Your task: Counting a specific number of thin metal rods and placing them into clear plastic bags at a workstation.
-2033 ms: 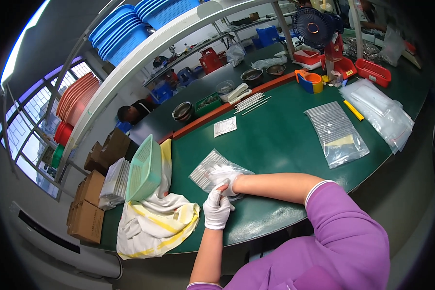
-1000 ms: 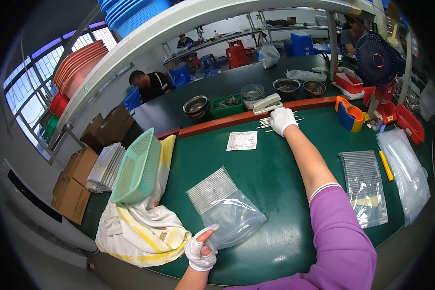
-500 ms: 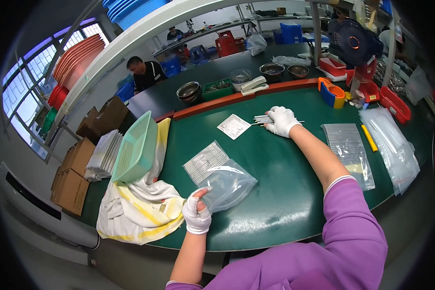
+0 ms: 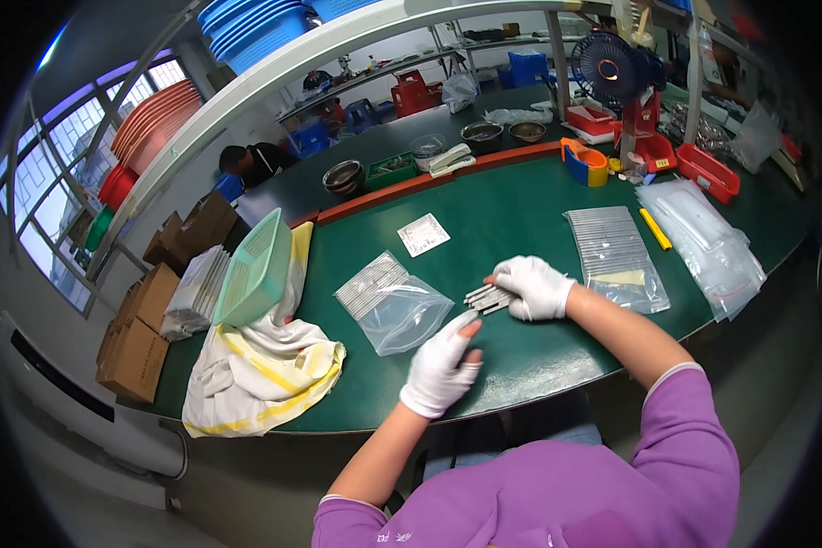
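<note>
My right hand (image 4: pixel 537 285), in a white glove, rests on a small bundle of thin grey rods (image 4: pixel 486 298) lying on the green table (image 4: pixel 521 365), with its fingers closed over them. My left hand (image 4: pixel 442 367), also gloved, hovers just below the rods with its fingers apart and holds nothing. A clear zip bag (image 4: pixel 395 301) partly filled with the same rods lies flat just left of my hands. A white paper label (image 4: pixel 424 235) lies farther back.
A second filled clear bag (image 4: pixel 616 256), a yellow marker (image 4: pixel 654 228) and a pile of empty bags (image 4: pixel 709 241) lie to the right. A green basket (image 4: pixel 256 268) rests on a white-yellow cloth (image 4: pixel 263 369) at the left. Tape dispenser (image 4: pixel 584 162), red trays, bowls and a fan stand behind.
My right hand has pulled back from the far side of the table with a bundle of rods to the front. My left hand has let go of the zip bag and moved right.
</note>
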A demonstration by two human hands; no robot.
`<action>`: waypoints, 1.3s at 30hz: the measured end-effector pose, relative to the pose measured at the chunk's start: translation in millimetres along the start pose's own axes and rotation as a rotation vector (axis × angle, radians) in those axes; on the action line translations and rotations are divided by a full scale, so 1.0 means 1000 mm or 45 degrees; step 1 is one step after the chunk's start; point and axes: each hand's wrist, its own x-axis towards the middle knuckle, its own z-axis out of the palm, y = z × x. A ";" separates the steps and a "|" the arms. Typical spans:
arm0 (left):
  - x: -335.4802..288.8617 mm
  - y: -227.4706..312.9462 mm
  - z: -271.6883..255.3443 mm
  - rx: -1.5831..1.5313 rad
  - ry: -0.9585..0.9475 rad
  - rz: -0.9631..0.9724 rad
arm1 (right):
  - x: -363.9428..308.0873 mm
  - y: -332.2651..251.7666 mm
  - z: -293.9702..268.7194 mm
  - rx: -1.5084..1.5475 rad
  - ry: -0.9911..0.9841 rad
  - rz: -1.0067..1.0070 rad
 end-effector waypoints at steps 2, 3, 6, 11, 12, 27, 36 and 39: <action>0.011 0.006 0.025 0.102 -0.099 -0.155 | -0.006 -0.020 0.001 0.037 0.026 -0.099; 0.011 -0.006 0.039 0.122 -0.128 -0.261 | -0.008 -0.026 0.003 0.013 0.020 -0.142; 0.027 -0.032 0.047 0.234 -0.252 -0.329 | -0.010 -0.032 0.007 0.041 -0.047 -0.107; 0.040 -0.063 0.043 0.209 -0.283 -0.292 | -0.012 -0.013 0.006 -0.310 -0.016 0.180; 0.040 -0.067 0.043 0.209 -0.255 -0.301 | -0.015 -0.004 0.011 -0.260 0.005 0.304; 0.061 -0.062 0.054 0.480 -0.250 -0.307 | 0.008 -0.020 0.024 -0.293 -0.067 0.450; 0.057 -0.070 0.057 0.609 -0.304 -0.286 | 0.006 -0.002 0.024 -0.255 -0.070 0.564; 0.059 -0.062 0.052 0.560 -0.371 -0.287 | 0.003 0.026 0.025 0.250 0.308 0.681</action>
